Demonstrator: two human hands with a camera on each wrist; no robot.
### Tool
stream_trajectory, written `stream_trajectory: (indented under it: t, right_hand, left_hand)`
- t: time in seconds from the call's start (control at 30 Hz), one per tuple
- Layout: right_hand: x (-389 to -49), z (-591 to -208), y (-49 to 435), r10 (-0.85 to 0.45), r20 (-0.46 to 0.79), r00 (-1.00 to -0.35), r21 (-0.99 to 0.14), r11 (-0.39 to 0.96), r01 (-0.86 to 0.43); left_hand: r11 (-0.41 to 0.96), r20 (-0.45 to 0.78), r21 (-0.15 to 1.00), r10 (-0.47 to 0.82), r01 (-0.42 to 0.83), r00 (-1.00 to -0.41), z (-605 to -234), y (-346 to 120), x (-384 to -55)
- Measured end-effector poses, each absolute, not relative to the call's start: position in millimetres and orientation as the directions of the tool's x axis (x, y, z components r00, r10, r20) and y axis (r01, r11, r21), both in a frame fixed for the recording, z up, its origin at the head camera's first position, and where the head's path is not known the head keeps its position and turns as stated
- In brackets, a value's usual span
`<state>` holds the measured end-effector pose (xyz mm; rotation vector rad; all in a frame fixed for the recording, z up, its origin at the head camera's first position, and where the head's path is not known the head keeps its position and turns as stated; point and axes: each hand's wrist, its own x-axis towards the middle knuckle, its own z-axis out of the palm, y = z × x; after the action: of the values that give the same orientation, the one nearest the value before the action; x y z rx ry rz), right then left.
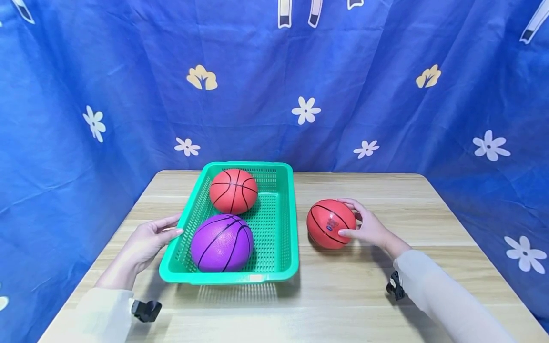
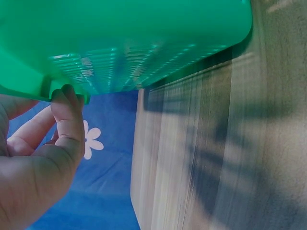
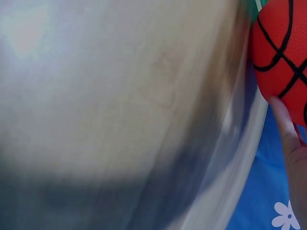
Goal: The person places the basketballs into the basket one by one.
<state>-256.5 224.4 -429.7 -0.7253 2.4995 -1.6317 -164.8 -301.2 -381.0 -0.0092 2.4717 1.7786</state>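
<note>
A green plastic basket (image 1: 293, 224) with perforated sides stands on the table, left of the middle. Inside it a red-orange basketball (image 1: 233, 191) lies toward the back, and a purple basketball (image 1: 222, 244) is in front of it. My left hand (image 1: 146, 242) pinches the basket's left rim; in the left wrist view its fingertips (image 2: 67, 103) curl at the green edge. To the right of the basket, my right hand (image 1: 371, 229) holds a second red basketball (image 1: 328, 224) from its right side, thumb in front and fingers behind. The right wrist view shows only part of this ball (image 3: 283, 52).
The light wooden table (image 1: 343, 295) has its back edge close to a blue curtain (image 1: 257, 119) printed with white flowers. Small black devices (image 1: 146, 310) sit at both wrists.
</note>
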Motion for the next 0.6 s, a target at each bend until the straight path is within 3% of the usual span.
stream_trajectory:
  t: [0.33, 0.6]
  right_hand:
    - [-270.7, -399.2, 226.9, -0.377, 0.274, -0.885, -0.868, 0.299, -0.396]
    - [-273.5, -350.9, 212.0, -0.335, 0.361, -0.870, -0.833, 0.303, -0.462]
  left_hand:
    - [0.320, -0.079, 0.946, 0.055, -0.057, -0.995, -379.6, -300.3, -164.0]
    - [0.324, -0.084, 0.944, 0.049, -0.064, -0.995, -379.4, -300.4, -163.9]
